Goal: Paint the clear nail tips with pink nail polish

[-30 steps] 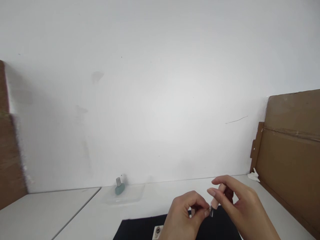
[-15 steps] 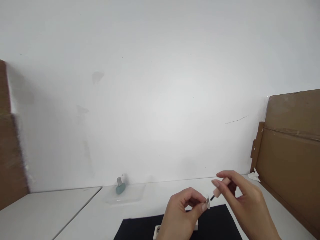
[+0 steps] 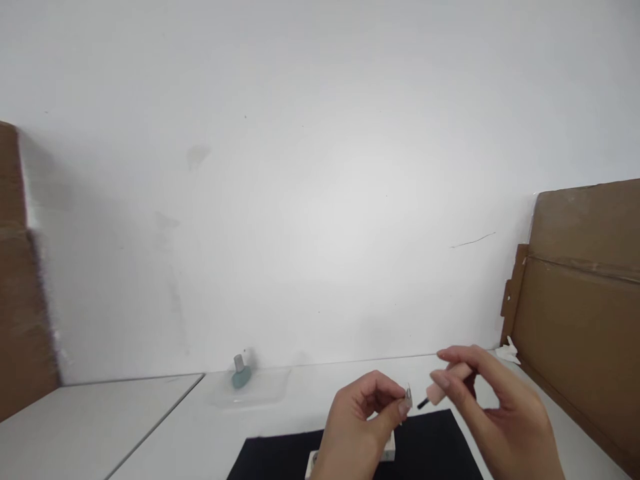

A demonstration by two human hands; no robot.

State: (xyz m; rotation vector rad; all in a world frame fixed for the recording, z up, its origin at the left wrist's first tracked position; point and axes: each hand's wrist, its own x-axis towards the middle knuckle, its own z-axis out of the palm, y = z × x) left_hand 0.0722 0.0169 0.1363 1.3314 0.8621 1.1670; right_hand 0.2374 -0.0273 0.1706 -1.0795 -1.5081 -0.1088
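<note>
Pale pink cylinder (image 3: 447,385) and silvery piece (image 3: 408,398) held close together above a black mat (image 3: 420,447)

Both hands are raised over the near edge of the mat, with narrow grips and nothing spread wide. The left hand (image 3: 357,420) pinches the small silvery piece at the tips of its thumb and forefinger, its other fingers curled in behind. The piece is too small to identify; it looks thin and flat, with a bright metallic edge. The right hand (image 3: 500,408) holds the pale pink cylinder in its fingers, tilted down toward the left hand. A short black tip (image 3: 423,404) sticks out of the cylinder's lower end and sits just beside the silvery piece, with a small gap between them.

Under the left hand, a white block (image 3: 391,445) lies on the mat, partly hidden by the wrist. The mat rests on a white counter (image 3: 150,407) with a seam running across it. Well left of the hands, a small teal bottle with a grey cap (image 3: 240,372) stands upright on a clear plastic tray (image 3: 265,390). A crumpled white scrap (image 3: 509,351) lies at the foot of a brown cardboard sheet (image 3: 575,300) on the right, and another cardboard sheet (image 3: 25,287) stands at the left, with a white wall (image 3: 320,187) behind.
</note>
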